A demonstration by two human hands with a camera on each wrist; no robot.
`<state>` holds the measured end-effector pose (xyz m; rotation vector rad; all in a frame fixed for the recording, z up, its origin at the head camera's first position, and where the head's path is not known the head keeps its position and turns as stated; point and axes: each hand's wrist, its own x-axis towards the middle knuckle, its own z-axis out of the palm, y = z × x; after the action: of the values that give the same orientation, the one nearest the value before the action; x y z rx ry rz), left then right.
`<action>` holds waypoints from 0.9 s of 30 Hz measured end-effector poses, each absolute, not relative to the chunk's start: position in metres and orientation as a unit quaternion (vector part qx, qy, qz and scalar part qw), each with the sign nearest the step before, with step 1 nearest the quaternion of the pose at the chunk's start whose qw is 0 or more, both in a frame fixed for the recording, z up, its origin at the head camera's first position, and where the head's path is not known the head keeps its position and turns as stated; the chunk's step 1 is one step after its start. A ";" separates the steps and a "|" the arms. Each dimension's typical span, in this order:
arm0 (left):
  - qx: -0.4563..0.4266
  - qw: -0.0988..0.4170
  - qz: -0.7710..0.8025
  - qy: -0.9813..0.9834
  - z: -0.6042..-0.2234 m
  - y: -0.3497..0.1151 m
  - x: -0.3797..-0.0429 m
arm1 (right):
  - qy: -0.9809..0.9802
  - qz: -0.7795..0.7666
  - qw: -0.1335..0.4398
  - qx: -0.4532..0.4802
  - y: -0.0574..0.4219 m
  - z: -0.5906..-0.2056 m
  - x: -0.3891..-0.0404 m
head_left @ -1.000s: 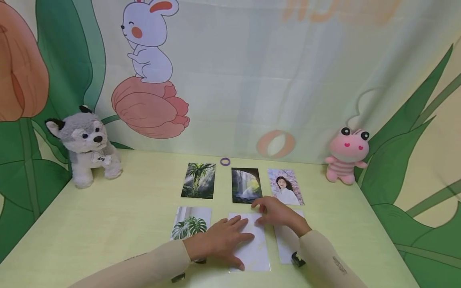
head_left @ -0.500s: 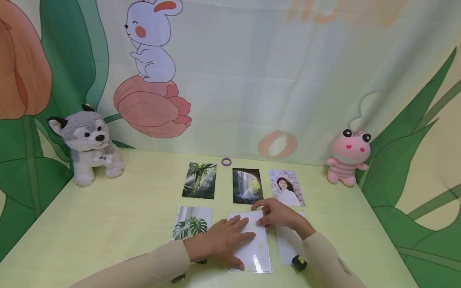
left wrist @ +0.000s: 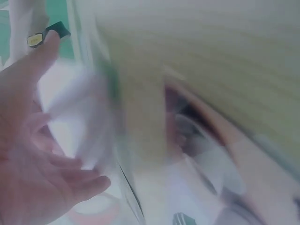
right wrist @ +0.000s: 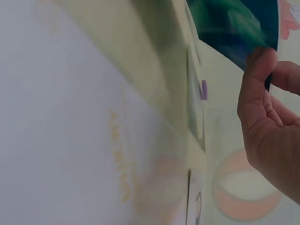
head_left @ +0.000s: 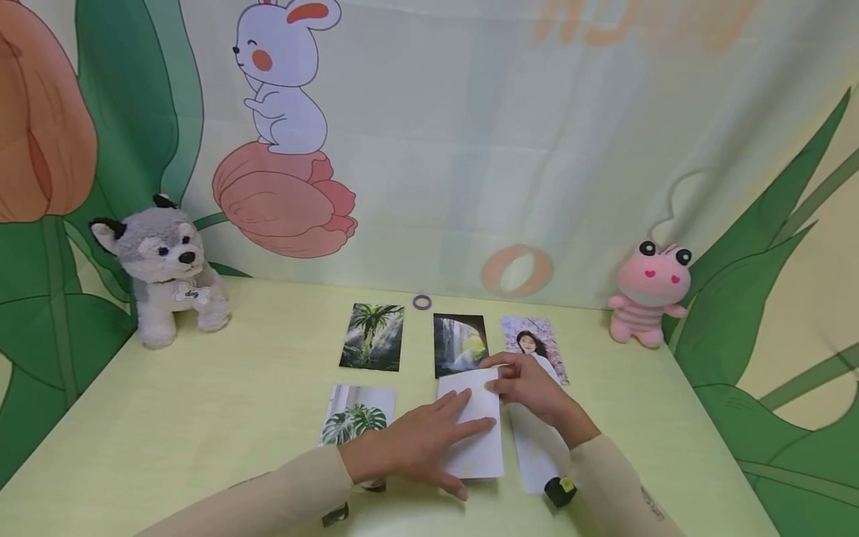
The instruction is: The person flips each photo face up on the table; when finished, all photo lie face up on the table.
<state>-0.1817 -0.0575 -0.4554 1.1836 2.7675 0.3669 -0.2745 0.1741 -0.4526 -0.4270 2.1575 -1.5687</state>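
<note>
A photo card (head_left: pixel 479 459) is lifted off the table, its white back facing up in the head view. My right hand (head_left: pixel 533 389) pinches its upper right corner between thumb and fingers. In the right wrist view the card's picture side (right wrist: pixel 229 28) shows dark teal and green. My left hand (head_left: pixel 419 441) lies over the card's left part with fingers spread and straight, thumb at the lower edge. Beneath my right forearm lies another white-backed card (head_left: pixel 533 451), which bears faint gold lettering in the right wrist view. The left wrist view is blurred.
Behind the hands lie a tree photo (head_left: pixel 372 337), a waterfall photo (head_left: pixel 461 343) and a portrait photo (head_left: pixel 533 347). A monstera photo (head_left: pixel 359 414) is partly under my left arm. A purple ring (head_left: pixel 421 302), plush dog (head_left: pixel 174 272) and plush frog (head_left: pixel 647 294) stand farther back.
The white-backed card has risen from the table and shifted away from me and slightly right. My right hand moved up and right with its corner; my left hand followed a little.
</note>
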 end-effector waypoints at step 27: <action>0.380 -0.242 0.272 0.851 -0.458 -0.038 -0.195 | 0.602 -0.741 0.262 -0.142 0.169 -0.431 -0.272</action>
<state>-0.1951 -0.0379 -0.4584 1.4202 3.1826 1.0178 -0.2721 0.1689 -0.4310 -0.3848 1.6280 -2.0041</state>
